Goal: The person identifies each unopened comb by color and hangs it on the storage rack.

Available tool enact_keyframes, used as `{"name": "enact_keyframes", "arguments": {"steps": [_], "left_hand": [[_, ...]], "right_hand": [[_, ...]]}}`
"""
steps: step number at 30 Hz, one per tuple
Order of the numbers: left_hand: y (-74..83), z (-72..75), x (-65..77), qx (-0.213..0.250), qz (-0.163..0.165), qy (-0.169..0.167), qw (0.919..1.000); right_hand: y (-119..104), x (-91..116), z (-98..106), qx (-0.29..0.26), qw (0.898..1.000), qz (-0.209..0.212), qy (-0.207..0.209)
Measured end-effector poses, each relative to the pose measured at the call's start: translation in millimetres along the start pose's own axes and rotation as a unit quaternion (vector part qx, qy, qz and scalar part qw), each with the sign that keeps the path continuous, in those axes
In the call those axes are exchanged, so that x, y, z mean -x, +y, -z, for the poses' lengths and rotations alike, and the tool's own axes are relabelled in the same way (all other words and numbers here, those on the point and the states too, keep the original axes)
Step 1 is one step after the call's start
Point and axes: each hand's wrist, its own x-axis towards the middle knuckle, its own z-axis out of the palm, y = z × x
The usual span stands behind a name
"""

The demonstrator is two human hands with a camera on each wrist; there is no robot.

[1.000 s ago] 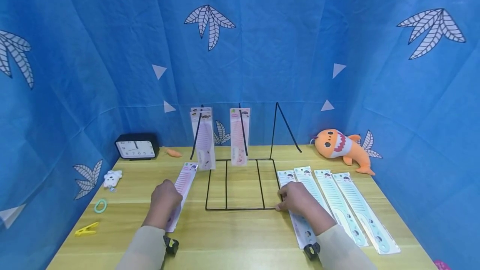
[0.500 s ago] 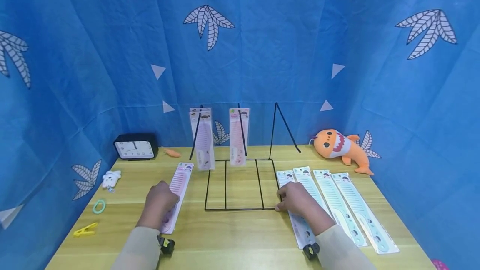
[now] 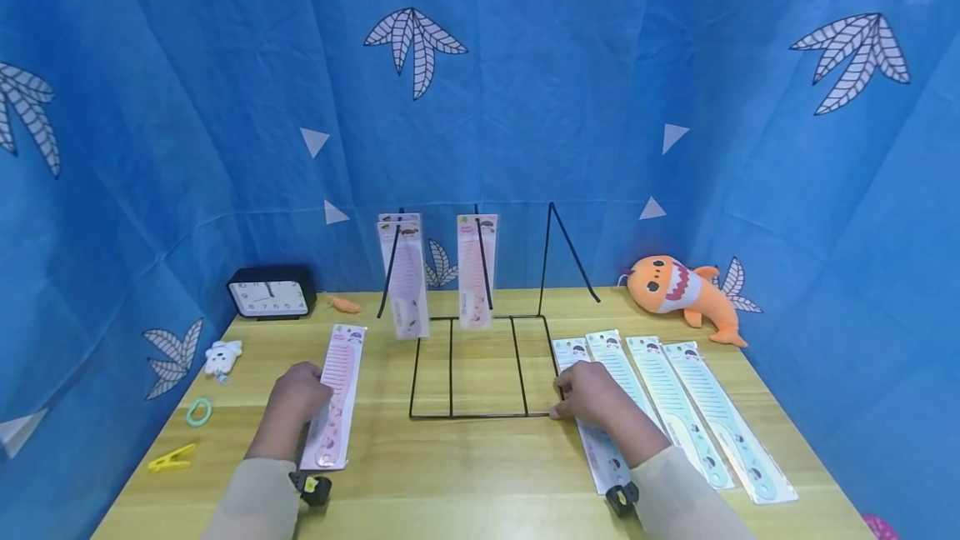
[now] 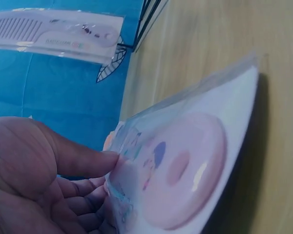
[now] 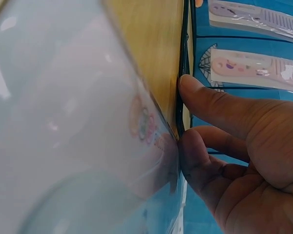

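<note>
My left hand pinches the left edge of a packaged pink comb at the left of the table. In the left wrist view the thumb lies on the clear wrapper, beside the comb's round holed end. My right hand grips the right base wire of a black wire display rack between thumb and fingers. Packaged purple combs hang on the rack's left hook and a pink comb on its middle one. The right hook is bare.
Several packaged mint-green combs lie at the right, the nearest under my right hand. An orange shark plush stands behind them. A black clock, white toy, green ring and yellow clip line the left side.
My left hand and the pink comb have moved left, away from the rack, and the comb has turned a little more upright in view. My right hand stays at the rack's base.
</note>
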Motion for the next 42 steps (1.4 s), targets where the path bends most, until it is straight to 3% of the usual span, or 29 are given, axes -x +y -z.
{"name": "enact_keyframes", "arguments": {"steps": [8, 13, 17, 22, 24, 27, 31, 33, 38, 42], "left_hand": [[-4.0, 7.7, -2.0, 0.074, 0.016, -0.017, 0.9970], [-7.0, 10.5, -0.8, 0.179, 0.000, -0.030, 0.9833], [-9.0, 19.1, 4.5, 0.268, -0.036, -0.041, 0.9618], [-13.4, 27.5, 10.5, 0.329, -0.101, -0.064, 0.9368], [-15.1, 28.5, 13.5, 0.333, -0.127, -0.071, 0.9318], [-17.1, 27.5, 17.4, 0.350, -0.187, -0.079, 0.9144], [-19.3, 24.3, 20.1, 0.384, -0.279, -0.101, 0.8742], [-19.0, 24.0, 21.6, 0.391, -0.310, -0.114, 0.8591], [-13.2, 26.7, 27.9, 0.377, -0.365, -0.142, 0.8393], [-4.0, 28.2, 35.4, 0.364, -0.411, -0.167, 0.8190]], "right_hand": [[-2.0, 0.6, 1.6, -0.001, 1.000, -0.004, -0.003], [-2.1, 0.2, 3.1, 0.004, 1.000, -0.014, -0.006], [-0.9, -1.3, 1.8, 0.007, 1.000, -0.018, -0.006], [0.0, -1.5, 0.6, 0.007, 1.000, -0.019, -0.003], [-0.2, -1.1, 0.8, 0.006, 1.000, -0.016, -0.002], [-0.8, -0.2, 1.5, 0.004, 1.000, -0.009, -0.002], [-0.8, -0.4, 1.1, 0.004, 1.000, -0.011, -0.003], [-0.7, -1.0, 0.4, 0.006, 1.000, -0.012, -0.003], [-0.8, -1.6, 0.0, 0.007, 1.000, -0.014, -0.005], [-0.7, -1.6, 0.3, 0.005, 1.000, -0.012, -0.004]]}}
